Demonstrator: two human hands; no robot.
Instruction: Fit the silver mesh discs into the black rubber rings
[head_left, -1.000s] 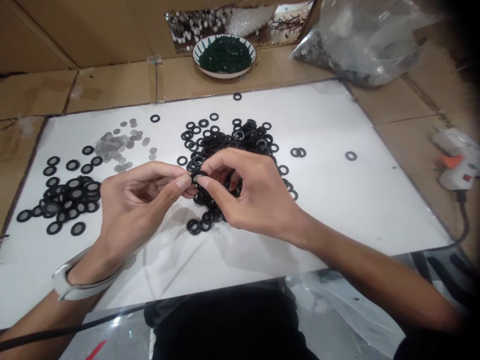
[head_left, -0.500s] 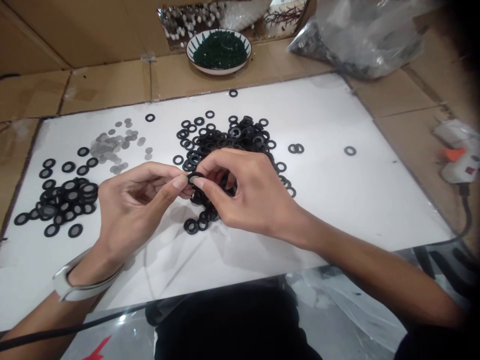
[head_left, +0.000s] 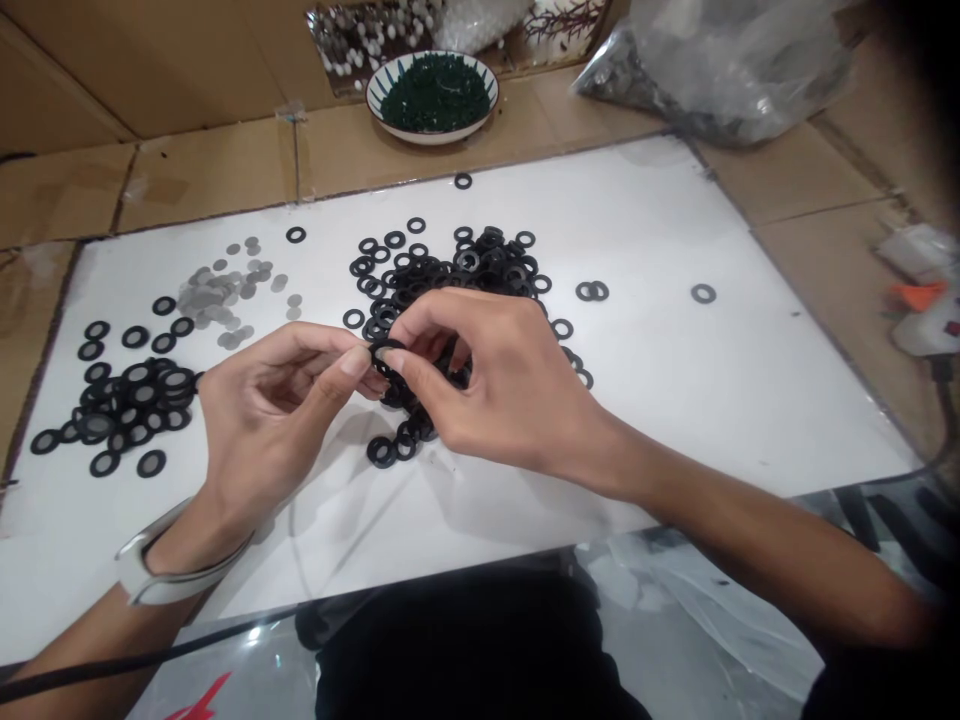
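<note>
Watching remotely, I find little change since one second ago: left hand (head_left: 277, 410) and right hand (head_left: 495, 380) still pinch black ring (head_left: 381, 346) together, over left part of ring pile (head_left: 499, 262). Grey discs (head_left: 214, 292) lie beyond left hand. Work on this ring seems unfinished.

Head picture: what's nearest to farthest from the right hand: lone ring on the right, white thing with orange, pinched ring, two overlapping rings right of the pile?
1. Pinched ring, touching the right hand.
2. Two overlapping rings, right of the hand.
3. Lone ring, farther right.
4. White thing with orange, at the picture's right edge.
</note>
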